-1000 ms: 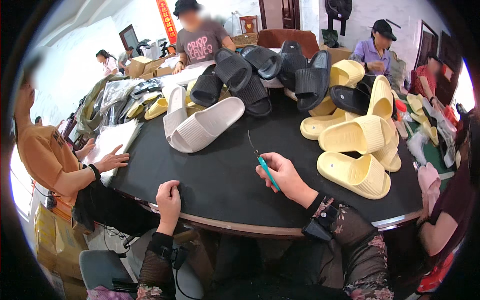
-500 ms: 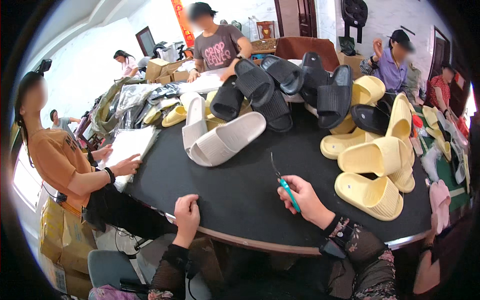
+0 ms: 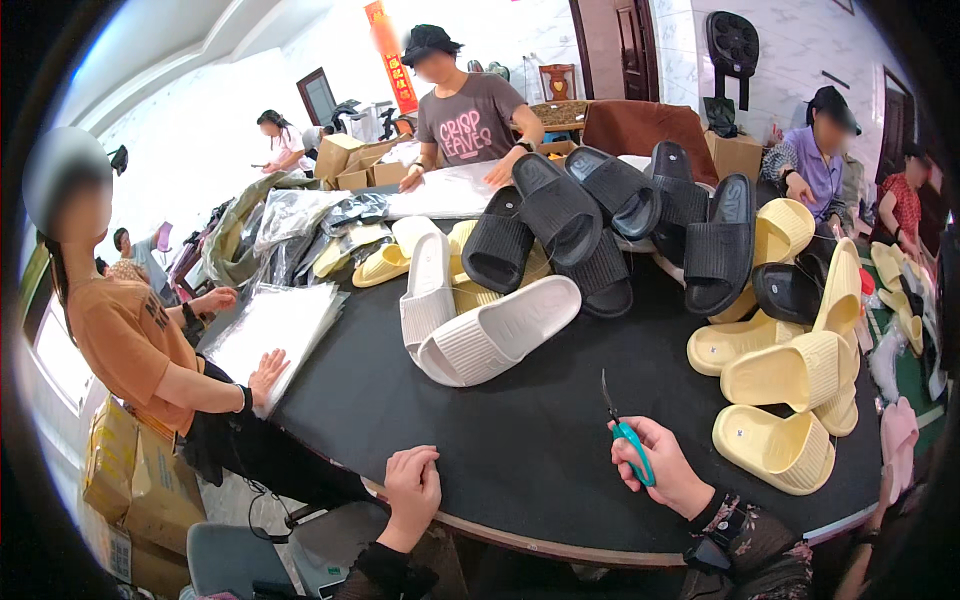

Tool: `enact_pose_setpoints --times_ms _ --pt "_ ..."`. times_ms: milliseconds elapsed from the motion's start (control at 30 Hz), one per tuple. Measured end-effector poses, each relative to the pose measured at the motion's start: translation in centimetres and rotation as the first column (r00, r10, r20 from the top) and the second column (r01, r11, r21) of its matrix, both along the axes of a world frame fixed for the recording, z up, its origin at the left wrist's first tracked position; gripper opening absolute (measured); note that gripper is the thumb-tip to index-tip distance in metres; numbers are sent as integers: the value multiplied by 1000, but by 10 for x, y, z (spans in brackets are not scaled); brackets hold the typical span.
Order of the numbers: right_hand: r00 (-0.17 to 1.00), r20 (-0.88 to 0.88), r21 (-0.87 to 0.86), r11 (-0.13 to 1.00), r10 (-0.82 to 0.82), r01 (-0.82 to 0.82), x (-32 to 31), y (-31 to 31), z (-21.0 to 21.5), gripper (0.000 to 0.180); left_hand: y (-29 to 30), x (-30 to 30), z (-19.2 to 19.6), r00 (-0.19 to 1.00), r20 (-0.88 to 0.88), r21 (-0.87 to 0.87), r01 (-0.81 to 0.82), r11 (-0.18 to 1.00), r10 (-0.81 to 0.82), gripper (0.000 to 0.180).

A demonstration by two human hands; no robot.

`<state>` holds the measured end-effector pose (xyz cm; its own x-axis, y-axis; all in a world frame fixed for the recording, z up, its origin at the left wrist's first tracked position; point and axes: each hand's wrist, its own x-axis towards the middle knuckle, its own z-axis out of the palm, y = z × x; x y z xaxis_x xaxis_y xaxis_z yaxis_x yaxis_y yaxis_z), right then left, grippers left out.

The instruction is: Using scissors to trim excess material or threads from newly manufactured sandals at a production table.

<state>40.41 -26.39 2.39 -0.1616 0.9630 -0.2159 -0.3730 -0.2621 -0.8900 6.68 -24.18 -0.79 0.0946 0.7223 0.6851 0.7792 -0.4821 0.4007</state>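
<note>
My right hand [image 3: 657, 462] grips teal-handled scissors [image 3: 634, 452] with thin, slightly curved blades pointing up and away from me. It hovers over the black tabletop [image 3: 520, 455], left of the pale yellow slides [image 3: 775, 448]. My left hand [image 3: 413, 490] rests by the near table edge, fingers curled together, with nothing visible in it. Beyond my hands lies a pair of light grey slides [image 3: 500, 335], one tilted against the other. Behind them, several black slides [image 3: 558, 205] are heaped over yellow ones.
On the left, a person [image 3: 140, 330] in an orange shirt lays a hand on a stack of clear plastic bags [image 3: 275, 330]. Across the table another person [image 3: 470, 125] handles flat white sheets. Plastic-wrapped goods [image 3: 290, 225] pile up at far left. Pink slides [image 3: 900, 445] lie at right.
The view has shifted, so the table and slides appear lower and farther right. My right hand still holds the scissors. The orange-shirted person's near hand now lies flatter on the bags.
</note>
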Motion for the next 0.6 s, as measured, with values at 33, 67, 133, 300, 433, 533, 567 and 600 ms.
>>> enact_pose_setpoints --times_ms 33,67,133,300,433,533,567,600 --pt "1000 2 -1 1000 -1 1 0 1 1 33 0 0 0 1000 -11 -3 1 1000 -1 13" --pt "1000 -4 -3 1000 1 -1 0 1 2 32 1 0 0 1000 -9 -5 2 1000 -2 13" --pt "1000 -11 -6 1000 6 -6 0 1 2 32 2 -1 -1 1000 -14 3 5 1000 -5 13" --pt "1000 -14 10 1000 -2 2 0 2 1 33 4 -1 4 999 -40 -22 22 1000 -23 13" --pt "1000 3 23 1000 -1 1 0 0 0 36 6 0 20 985 156 -177 97 979 -70 14" --pt "1000 -2 41 999 16 -15 1 -1 -4 38 19 6 46 988 67 -136 147 980 -139 20" --pt "1000 -1 39 999 14 -14 1 -1 -3 38 26 10 56 984 40 -99 178 979 -175 21" --pt "1000 22 44 999 12 -13 1 -1 -2 39 32 17 68 982 -27 -75 185 980 -188 23"
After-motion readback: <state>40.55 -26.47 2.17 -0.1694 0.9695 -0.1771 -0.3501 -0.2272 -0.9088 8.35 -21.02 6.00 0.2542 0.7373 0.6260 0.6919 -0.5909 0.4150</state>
